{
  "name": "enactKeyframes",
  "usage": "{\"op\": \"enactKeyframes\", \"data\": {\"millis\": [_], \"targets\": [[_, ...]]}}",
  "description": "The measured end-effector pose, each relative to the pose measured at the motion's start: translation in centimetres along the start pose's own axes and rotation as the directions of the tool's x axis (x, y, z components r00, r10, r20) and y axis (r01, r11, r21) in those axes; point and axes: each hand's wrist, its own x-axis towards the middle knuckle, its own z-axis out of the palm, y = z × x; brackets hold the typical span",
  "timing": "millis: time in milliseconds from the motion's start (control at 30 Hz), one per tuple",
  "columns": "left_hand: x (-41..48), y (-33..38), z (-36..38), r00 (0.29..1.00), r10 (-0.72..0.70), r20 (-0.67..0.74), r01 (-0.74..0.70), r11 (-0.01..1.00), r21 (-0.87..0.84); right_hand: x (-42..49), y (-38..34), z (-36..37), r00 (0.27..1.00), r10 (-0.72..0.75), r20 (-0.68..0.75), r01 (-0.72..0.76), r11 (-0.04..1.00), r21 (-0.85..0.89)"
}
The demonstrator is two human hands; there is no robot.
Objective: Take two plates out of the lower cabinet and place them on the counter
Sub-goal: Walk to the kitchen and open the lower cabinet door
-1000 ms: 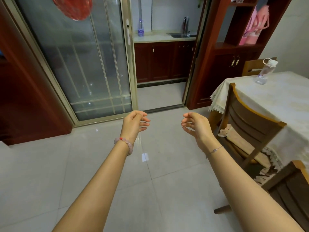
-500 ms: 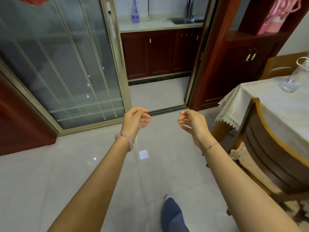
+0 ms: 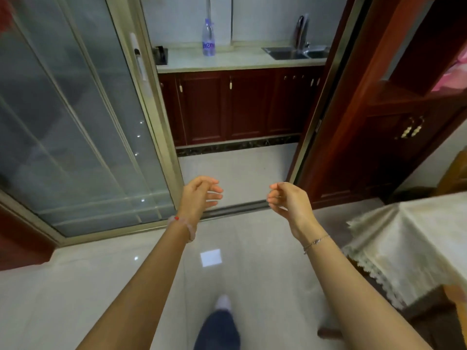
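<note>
Through an open doorway I see a kitchen with a pale counter (image 3: 237, 61) over dark red lower cabinets (image 3: 242, 107), all doors closed. No plates show. My left hand (image 3: 199, 197) and my right hand (image 3: 288, 200) are held out in front of me, over the tiled floor just short of the door track. Both hold nothing, with fingers loosely curled and apart.
A sliding glass door (image 3: 75, 127) stands left of the doorway, a tall red wooden cabinet (image 3: 394, 117) on the right. A table with a cream cloth (image 3: 414, 243) is at my right. On the counter are a plastic bottle (image 3: 208, 37) and a sink (image 3: 295, 52).
I have walked toward the doorway; the kitchen cabinets and counter look larger and nearer. The table and chair have slid off to the right. My hands stay empty and raised.
</note>
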Motion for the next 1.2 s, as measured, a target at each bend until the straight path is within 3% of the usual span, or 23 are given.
{"op": "enactKeyframes", "data": {"millis": [400,800,967,1200], "targets": [[29.5,3.7,4.6,1.000,-0.027,-0.005,0.027,0.999,-0.021,27.7,-7.7,6.4,0.998,-0.005,0.064,0.007,0.999,-0.042],[50.1,5.9,4.4,0.971,-0.031,-0.238,0.023,0.999,-0.037,50.3,-12.9,15.5,0.964,0.053,0.259,-0.025,0.994,-0.110],[58.8,5.9,4.0,0.923,-0.051,-0.382,0.029,0.998,-0.064,60.4,-15.0,19.9,0.928,0.095,0.361,-0.048,0.990,-0.136],[68.4,7.6,2.5,0.783,-0.087,-0.617,-0.009,0.989,-0.150,71.6,-18.6,27.8,0.818,0.160,0.553,-0.037,0.973,-0.227]]}}
